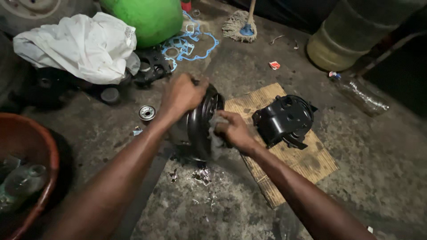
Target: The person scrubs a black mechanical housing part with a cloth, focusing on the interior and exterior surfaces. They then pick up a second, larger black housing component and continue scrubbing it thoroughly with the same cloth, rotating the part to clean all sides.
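While a round black metal housing is steadied upright on the concrete floor at frame centre, its top rim is gripped by the left hand; a grey rag is pinched against its face by the right hand.

Both bare forearms reached forward from the bottom edge and converged on the dark round pulley part standing on the floor. The left hand lay over the part's upper left rim, knuckles up, fingers curled down across its top edge in a closed grip. The right hand sat lower, just to the part's right, wrist bent inward, its fingers closed on a grey rag and pressing it to the part's face.
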